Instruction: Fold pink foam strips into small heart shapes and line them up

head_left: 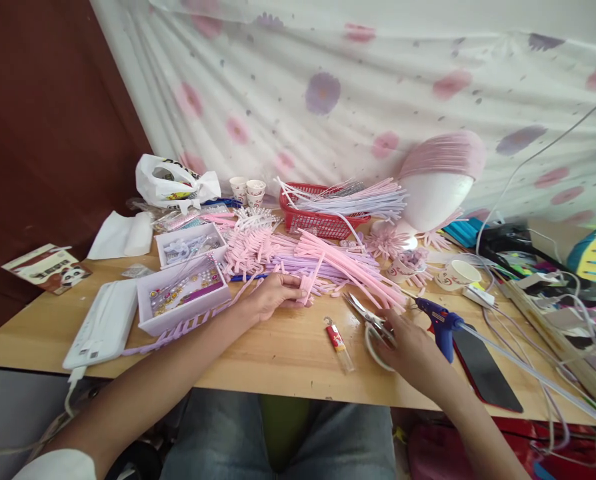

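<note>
Floral sheeting (323, 127) hangs beyond the wooden table's (278, 360) far edge; the left hand (274, 295) pinches pink pipe cleaners (307, 288) at its fingertips; rightward, the right hand (411, 347) curls over scissors (371, 318), grip unclear.

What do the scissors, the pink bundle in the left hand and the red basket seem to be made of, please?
Scissors: glinting metal blades, likely steel; the pale handle loops look like smooth plastic.
Pink bundle in the left hand: matte, soft-edged fibre, perhaps chenille; any wire inside is hidden.
Red basket: probably moulded plastic, given its even colour and regular lattice.
</note>
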### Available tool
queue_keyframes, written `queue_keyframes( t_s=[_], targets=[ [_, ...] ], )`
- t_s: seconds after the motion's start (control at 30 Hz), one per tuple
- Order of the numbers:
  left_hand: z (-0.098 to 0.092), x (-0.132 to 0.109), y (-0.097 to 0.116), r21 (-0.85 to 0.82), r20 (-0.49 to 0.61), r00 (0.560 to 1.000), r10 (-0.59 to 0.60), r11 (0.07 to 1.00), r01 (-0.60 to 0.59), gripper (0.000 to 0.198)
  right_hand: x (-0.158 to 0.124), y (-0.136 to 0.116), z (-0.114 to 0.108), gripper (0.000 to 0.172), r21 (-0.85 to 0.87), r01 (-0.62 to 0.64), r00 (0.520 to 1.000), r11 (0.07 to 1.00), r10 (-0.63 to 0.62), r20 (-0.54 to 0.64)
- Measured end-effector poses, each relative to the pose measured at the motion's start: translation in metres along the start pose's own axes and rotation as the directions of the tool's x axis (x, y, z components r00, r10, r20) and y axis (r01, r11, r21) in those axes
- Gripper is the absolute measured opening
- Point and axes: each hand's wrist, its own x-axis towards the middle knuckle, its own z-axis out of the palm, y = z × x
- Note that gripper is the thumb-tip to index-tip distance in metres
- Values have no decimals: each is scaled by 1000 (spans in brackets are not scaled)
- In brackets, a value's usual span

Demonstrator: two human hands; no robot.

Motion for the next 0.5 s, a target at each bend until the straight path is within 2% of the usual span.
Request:
queue_keyframes(
  t_s=[0.07,0.13,0.2,0.23,0.3,0.43,0.5],
  targets=[
    [0,-1,1,1,-2,1000,-5,1000,5,34,-1,2,-14,31,307,-17,999,951,1,52],
    [1,-2,2,1,7,1000,-9,1000,9,35,-1,1,-25,50,589,-51,999,807,37,35],
    [2,-2,2,1,15,1000,-9,1000,9,36,2,-7,-31,74,727,-63,998,684,47,42],
    [2,-2,2,-1,16,1000,-7,1000,7,37,5,-13,-32,77,730,-85,996,679,28,90],
    [2,-2,2,-3,16,1000,-6,1000,6,38,15,-27,-30,69,696,-83,983,713,-55,174],
    [2,-3,3,-3,32,999,-11,1000,12,36,38,-53,-25,41,609,48,952,792,-221,213],
    [2,-3,3,-6,43,999,-13,1000,13,34,47,-60,-24,32,546,95,942,832,-253,222]
  ],
)
